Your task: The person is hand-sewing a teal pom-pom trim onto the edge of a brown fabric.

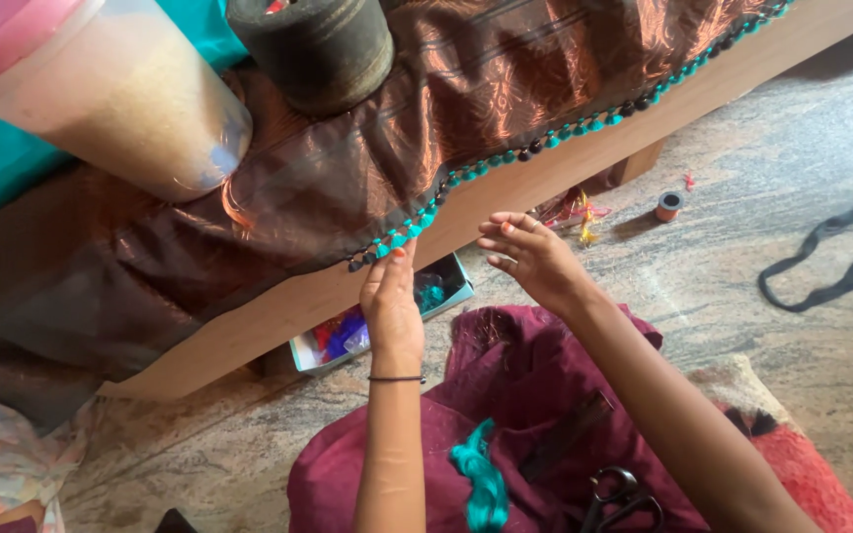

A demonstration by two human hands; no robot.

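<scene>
Fingertips of left hand (392, 308) touch beaded fabric edge (466, 176); right hand (530, 255) hovers beside.

Left hand (392, 301) pinches the beaded fabric edge (417, 225); right hand (530, 255) hovers near.

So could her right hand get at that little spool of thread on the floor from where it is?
Probably yes. The right hand is raised and looks empty, and the small spool stands alone on bare stone floor beyond it, with nothing between them. It might need a stretch.
</scene>
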